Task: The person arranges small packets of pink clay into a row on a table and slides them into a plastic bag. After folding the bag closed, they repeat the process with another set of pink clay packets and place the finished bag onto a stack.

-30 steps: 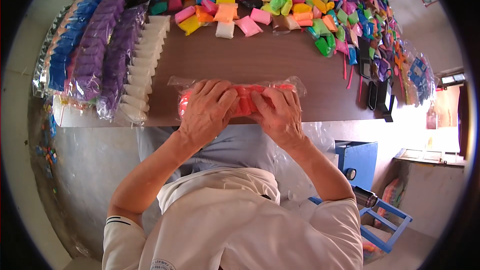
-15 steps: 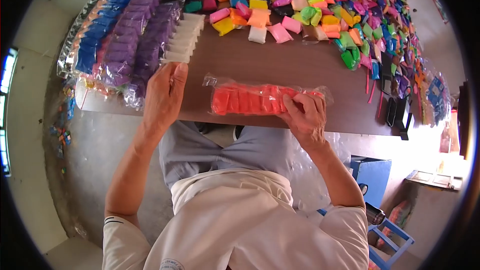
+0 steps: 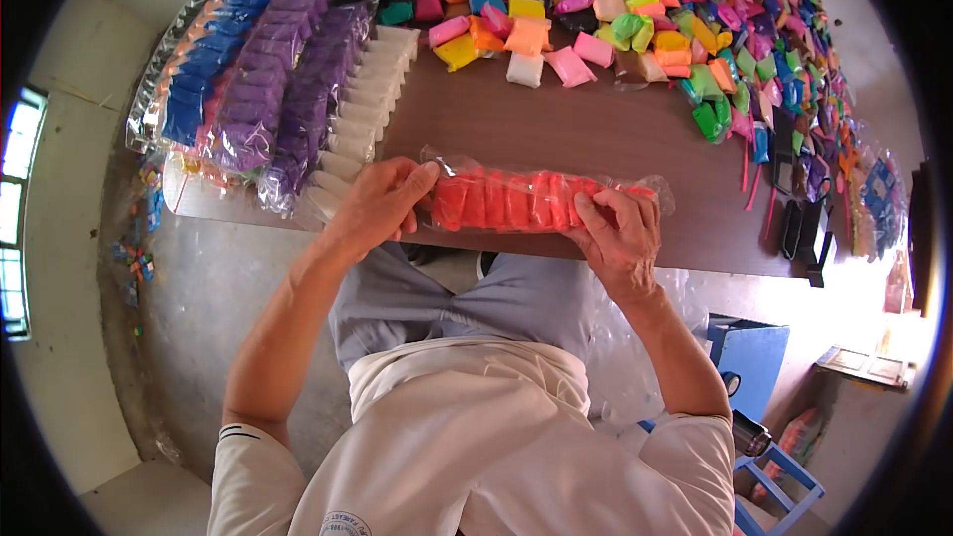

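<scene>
A clear plastic bag of red packets (image 3: 506,201), lined up in a row, lies along the front of the brown table. My left hand (image 3: 384,201) pinches the bag's left end between thumb and fingers. At the other end, my right hand (image 3: 617,230) grips the bag with the thumb on top, its fingertips partly hidden. Just beyond my left hand is a row of white packets (image 3: 362,104), beside rows of purple packets (image 3: 260,89) in clear wrapping.
Blue packets (image 3: 204,69) stack at the table's far left. A large heap of small colourful packets (image 3: 635,20) spreads over the back and right. A black object (image 3: 814,238) sits at the right edge of the brown table (image 3: 476,119). A blue stool (image 3: 779,486) stands on the floor at right.
My left hand has moved right and toward me, from the white packets to the left end of the red bag, and closed on it. My right hand keeps its hold.
</scene>
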Motion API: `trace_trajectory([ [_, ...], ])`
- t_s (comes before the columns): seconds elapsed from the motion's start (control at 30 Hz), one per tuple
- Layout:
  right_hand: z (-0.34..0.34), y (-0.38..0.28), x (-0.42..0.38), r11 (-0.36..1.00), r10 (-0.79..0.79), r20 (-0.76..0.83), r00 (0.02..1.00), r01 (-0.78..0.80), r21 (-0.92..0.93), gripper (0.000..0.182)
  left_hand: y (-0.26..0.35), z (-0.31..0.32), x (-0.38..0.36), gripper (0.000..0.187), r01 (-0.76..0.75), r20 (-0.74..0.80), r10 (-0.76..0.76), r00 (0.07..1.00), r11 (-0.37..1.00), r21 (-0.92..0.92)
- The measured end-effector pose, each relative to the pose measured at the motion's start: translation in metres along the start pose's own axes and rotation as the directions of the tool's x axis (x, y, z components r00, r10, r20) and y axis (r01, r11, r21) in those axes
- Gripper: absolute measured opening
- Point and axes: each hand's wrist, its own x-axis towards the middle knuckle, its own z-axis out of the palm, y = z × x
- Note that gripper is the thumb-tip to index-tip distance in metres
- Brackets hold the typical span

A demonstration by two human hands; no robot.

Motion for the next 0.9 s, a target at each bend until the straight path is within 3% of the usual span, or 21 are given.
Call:
trace_trajectory([
  [0.3, -0.001, 0.001, 0.0, 1.0, -0.013, 0.013, 1.0, 0.013, -0.012, 0.051, -0.02, 0.001, 0.002, 0.039, 0.045, 0.07, -0.013, 0.997, 0.877, -0.479],
  [0.53, -0.001, 0.0, 0.001, 1.0, 0.0, 0.021, 1.0, 0.001, -0.021, 0.052, -0.021, 0.001, 0.009, 0.038, -0.045, 0.036, 0.071, 0.997, 0.875, -0.482],
  [0.63, -0.001, -0.001, 0.001, 1.0, 0.011, 0.018, 1.0, -0.01, -0.02, 0.051, -0.02, 0.003, 0.007, 0.037, -0.078, -0.019, 0.077, 0.997, 0.904, -0.421],
  [0.7, 0.001, -0.002, 0.001, 1.0, 0.021, 0.009, 1.0, -0.021, -0.012, 0.051, -0.025, 0.004, 0.004, 0.037, -0.102, -0.102, 0.086, 0.991, 0.982, -0.159],
  [0.73, 0.001, -0.001, 0.0, 1.0, 0.021, 0.007, 1.0, -0.021, -0.007, 0.051, -0.031, 0.007, 0.003, 0.037, -0.099, -0.102, 0.083, 0.991, 0.982, -0.161],
  [0.8, 0.001, 0.0, 0.001, 1.0, 0.022, 0.008, 1.0, -0.022, -0.003, 0.051, -0.043, 0.013, 0.001, 0.038, -0.208, -0.216, 0.253, 0.943, 0.955, 0.211],
  [0.9, -0.001, 0.0, 0.0, 1.0, 0.03, 0.027, 0.999, -0.03, 0.004, 0.051, -0.043, 0.022, 0.002, 0.033, -0.199, -0.272, 0.28, 0.921, 0.937, 0.288],
])
